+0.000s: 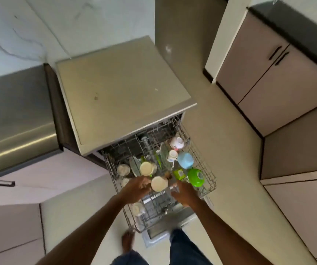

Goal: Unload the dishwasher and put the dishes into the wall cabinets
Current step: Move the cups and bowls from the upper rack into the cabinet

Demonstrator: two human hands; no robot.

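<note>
The dishwasher (123, 92) stands open, its flat grey top facing up, with the wire rack (207, 173) pulled out toward the person. The rack holds mixed ware, blurred in places: a cream cup (159, 184) at the near middle, bottom up; a second cream cup (146, 168) just beyond it; a pale blue bowl (186, 160) and a green bowl (195, 177) on the right; two white mugs (176, 143) farther back; clear glasses (123, 169) on the left. The left hand (136, 190) rests against the near cream cup, fingers curled at its side; whether it actually grips cannot be told. The right hand (184, 194) lies over the rack's near wires with fingers spread, holding nothing. Grey base cabinets (268, 83) stand far right.
</note>
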